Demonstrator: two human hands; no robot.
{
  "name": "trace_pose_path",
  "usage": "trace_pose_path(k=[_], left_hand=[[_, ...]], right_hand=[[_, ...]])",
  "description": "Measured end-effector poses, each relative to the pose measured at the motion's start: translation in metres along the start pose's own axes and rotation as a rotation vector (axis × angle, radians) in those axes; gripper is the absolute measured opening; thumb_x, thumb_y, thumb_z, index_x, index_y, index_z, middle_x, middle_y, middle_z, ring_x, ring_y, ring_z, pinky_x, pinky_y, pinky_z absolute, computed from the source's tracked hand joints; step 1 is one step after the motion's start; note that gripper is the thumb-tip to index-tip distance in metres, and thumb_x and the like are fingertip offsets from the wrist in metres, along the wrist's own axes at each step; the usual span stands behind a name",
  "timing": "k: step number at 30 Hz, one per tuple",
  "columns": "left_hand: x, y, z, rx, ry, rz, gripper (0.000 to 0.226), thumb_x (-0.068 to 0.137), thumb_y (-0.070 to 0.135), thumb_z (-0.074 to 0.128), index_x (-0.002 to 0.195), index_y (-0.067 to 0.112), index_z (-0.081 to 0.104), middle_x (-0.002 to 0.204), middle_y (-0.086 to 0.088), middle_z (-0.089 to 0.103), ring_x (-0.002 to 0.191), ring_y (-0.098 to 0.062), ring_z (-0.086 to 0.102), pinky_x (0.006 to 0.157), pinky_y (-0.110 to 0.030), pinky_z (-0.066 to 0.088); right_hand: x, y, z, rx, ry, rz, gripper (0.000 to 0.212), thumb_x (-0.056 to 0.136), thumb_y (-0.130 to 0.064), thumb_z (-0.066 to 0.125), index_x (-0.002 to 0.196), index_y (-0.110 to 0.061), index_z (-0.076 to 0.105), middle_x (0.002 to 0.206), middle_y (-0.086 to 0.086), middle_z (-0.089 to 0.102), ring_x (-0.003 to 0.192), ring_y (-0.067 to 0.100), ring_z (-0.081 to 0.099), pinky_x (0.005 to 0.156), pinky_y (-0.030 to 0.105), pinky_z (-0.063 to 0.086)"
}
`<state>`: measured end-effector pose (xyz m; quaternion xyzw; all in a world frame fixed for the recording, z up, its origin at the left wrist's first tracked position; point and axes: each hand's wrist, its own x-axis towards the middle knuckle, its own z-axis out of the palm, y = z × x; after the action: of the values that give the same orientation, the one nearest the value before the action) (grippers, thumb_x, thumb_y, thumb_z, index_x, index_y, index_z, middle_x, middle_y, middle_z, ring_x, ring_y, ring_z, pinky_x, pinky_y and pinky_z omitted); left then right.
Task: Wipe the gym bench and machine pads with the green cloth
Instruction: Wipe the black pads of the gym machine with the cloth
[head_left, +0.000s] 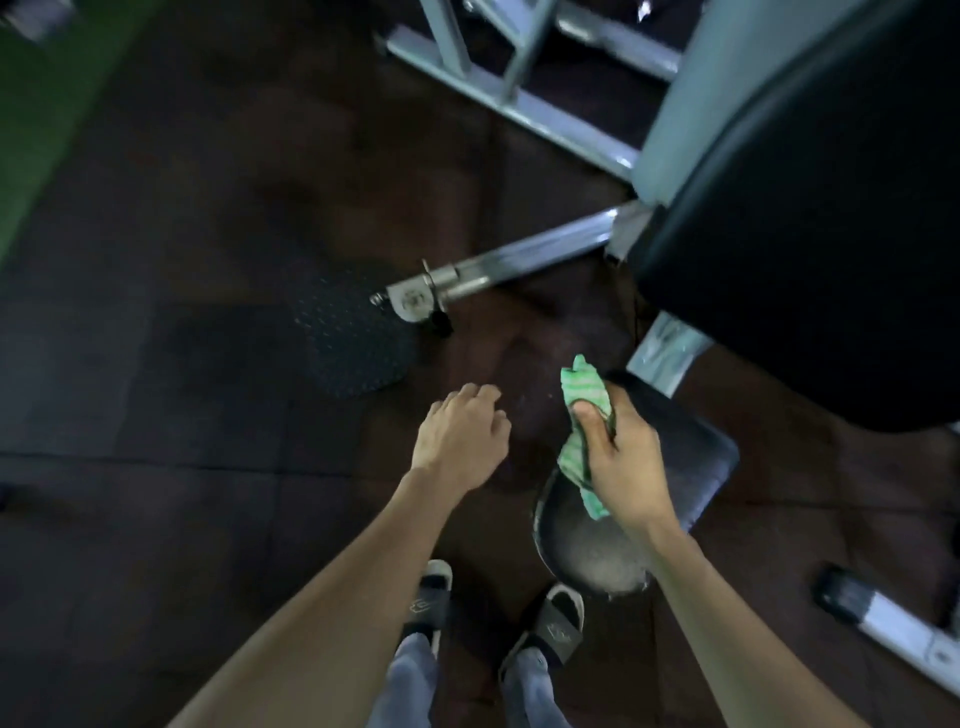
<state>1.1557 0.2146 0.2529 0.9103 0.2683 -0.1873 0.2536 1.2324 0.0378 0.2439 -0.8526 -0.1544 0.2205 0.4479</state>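
Note:
My right hand (621, 457) grips the green striped cloth (584, 389) and holds it against the left edge of a small black seat pad (691, 447), low and right of centre. The cloth sticks out above my thumb and hangs below my palm. A worn, dusty rounded pad (587, 556) sits just below it, near my feet. A large black back pad (810, 249) rises at the upper right. My left hand (460, 439) hovers over the floor to the left of the cloth, fingers loosely curled and holding nothing.
Grey steel frame bars (524, 260) run across the dark rubber floor (182, 364), and a textured round black plate (353, 343) lies beside one bar end. Another frame foot (883, 618) is at the lower right. Green turf (47, 104) borders the far left.

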Motion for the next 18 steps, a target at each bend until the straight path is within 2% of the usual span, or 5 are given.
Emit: trace_pose_path(k=[4, 8, 11, 13, 18], left_hand=[[-0.015, -0.035, -0.131, -0.094, -0.018, -0.060, 0.029, 0.103, 0.033, 0.046, 0.124, 0.023, 0.064, 0.122, -0.004, 0.068, 0.108, -0.032, 0.065, 0.094, -0.045, 0.054], [-0.014, -0.085, -0.259, -0.089, 0.065, -0.008, 0.024, 0.102, 0.034, 0.048, 0.114, 0.026, 0.068, 0.115, -0.002, 0.071, 0.105, -0.031, 0.068, 0.090, -0.043, 0.056], [-0.003, -0.123, -0.348, -0.079, 0.176, 0.059, 0.028, 0.103, 0.034, 0.049, 0.121, 0.025, 0.067, 0.123, 0.001, 0.068, 0.111, -0.027, 0.066, 0.094, -0.042, 0.054], [0.009, -0.148, -0.398, -0.069, 0.244, 0.094, 0.031, 0.102, 0.034, 0.050, 0.126, 0.024, 0.065, 0.126, 0.000, 0.066, 0.116, -0.027, 0.064, 0.098, -0.044, 0.053], [0.055, -0.188, -0.503, -0.033, 0.292, 0.161, 0.037, 0.102, 0.036, 0.050, 0.134, 0.023, 0.061, 0.131, -0.001, 0.063, 0.118, -0.028, 0.062, 0.101, -0.050, 0.051]], right_hand=[[0.017, -0.125, -0.004, -0.003, -0.034, -0.086, 0.023, 0.105, -0.032, 0.054, 0.121, -0.019, 0.062, 0.076, -0.008, 0.064, 0.074, -0.002, 0.063, 0.065, 0.009, 0.043], [0.041, -0.239, 0.010, -0.035, -0.014, -0.153, 0.011, 0.105, -0.028, 0.053, 0.112, -0.030, 0.061, 0.075, -0.007, 0.066, 0.072, -0.005, 0.063, 0.064, 0.007, 0.042], [0.064, -0.313, 0.034, 0.008, 0.054, -0.173, 0.015, 0.106, -0.027, 0.052, 0.108, -0.040, 0.058, 0.074, -0.005, 0.067, 0.067, -0.005, 0.062, 0.061, 0.008, 0.043], [0.082, -0.352, 0.054, 0.044, 0.089, -0.186, 0.014, 0.106, -0.026, 0.051, 0.109, -0.038, 0.058, 0.072, -0.007, 0.064, 0.064, -0.004, 0.061, 0.060, 0.012, 0.043], [0.138, -0.432, 0.105, 0.089, 0.106, -0.198, 0.015, 0.107, -0.031, 0.048, 0.099, -0.038, 0.059, 0.067, -0.016, 0.062, 0.060, 0.001, 0.058, 0.059, 0.017, 0.045]])
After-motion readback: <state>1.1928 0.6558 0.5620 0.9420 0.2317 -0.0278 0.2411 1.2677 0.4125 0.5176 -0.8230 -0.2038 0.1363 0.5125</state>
